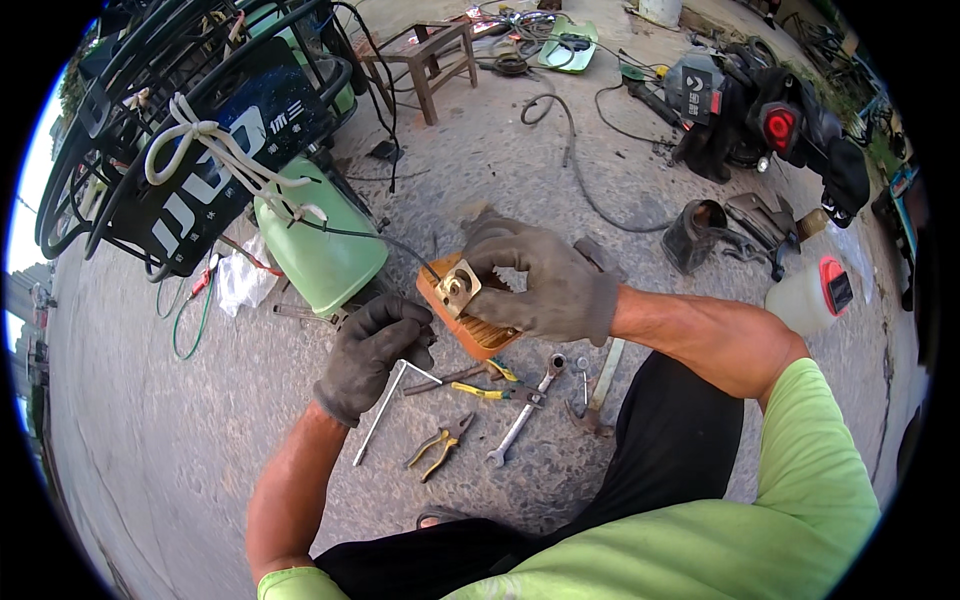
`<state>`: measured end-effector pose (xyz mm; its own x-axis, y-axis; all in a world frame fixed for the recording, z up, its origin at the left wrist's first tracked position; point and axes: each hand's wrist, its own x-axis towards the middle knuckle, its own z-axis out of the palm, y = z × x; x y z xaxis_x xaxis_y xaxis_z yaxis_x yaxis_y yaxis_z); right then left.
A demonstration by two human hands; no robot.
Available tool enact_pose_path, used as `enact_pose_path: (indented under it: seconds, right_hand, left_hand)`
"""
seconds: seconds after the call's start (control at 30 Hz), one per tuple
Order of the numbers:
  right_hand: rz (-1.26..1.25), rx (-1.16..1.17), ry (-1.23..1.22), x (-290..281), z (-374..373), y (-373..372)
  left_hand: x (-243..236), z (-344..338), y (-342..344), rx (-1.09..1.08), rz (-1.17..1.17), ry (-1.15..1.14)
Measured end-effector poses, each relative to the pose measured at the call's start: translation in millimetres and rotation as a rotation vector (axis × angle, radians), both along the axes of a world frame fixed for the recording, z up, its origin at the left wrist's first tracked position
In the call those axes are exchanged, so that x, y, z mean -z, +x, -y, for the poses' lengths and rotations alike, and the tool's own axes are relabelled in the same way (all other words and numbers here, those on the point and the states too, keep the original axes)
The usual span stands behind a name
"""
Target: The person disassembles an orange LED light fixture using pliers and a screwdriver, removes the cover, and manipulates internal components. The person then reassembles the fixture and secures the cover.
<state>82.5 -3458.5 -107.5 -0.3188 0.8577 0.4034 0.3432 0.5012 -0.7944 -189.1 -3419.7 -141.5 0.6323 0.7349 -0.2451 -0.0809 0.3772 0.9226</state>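
Note:
My gloved right hand (545, 285) is closed on a brass-coloured metal fitting (456, 287) held over an orange block-shaped part (480, 340); a black cable (390, 240) runs to the fitting. My gloved left hand (375, 350) is just left of these, fingers curled; what they hold, if anything, is hidden. Below lie a hex key (379, 414), yellow-handled pliers (436, 460), a second yellow-handled tool (476, 392), a combination spanner (522, 425) and a hammer (602, 395).
A dark bike rack (100, 120) and green plastic body part (320, 250) stand left. A wooden stool (430, 80), dark hoses (570, 150) and a green tray (567, 55) are behind; another vehicle (740, 120), worn metal parts (690, 240) and a white jug (800, 300) sit right.

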Motion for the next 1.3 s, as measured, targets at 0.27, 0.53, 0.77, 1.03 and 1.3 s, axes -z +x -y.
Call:
enact_pose_path:
  seconds: [0.27, 0.53, 0.77, 1.03, 1.3]
  right_hand:
    - [0.026, -0.028, 0.014, 0.2, 1.2, -0.4]
    - [0.057, 0.014, 0.016, 4.5, -3.3, 5.2]
    - [0.050, 0.018, 0.040, 6.8, -8.1, 3.3]
    - [0.038, 0.114, -0.001, -11.0, -0.8, -10.2]
    - [-0.056, 0.146, -0.226, -3.2, -1.8, -6.0]
  left_hand:
    - [166.1, 26.9, -31.2, 0.347, -0.847, 0.168]
    - [68.5, -13.0, -19.7, 0.037, -0.310, 0.188]
    - [-14.6, 4.8, 40.6, 0.111, -0.091, 0.564]
    - [-21.2, 3.6, 37.4, 0.045, -0.237, 0.599]
    - [-32.4, 0.3, 23.9, -0.045, -0.365, 0.807]
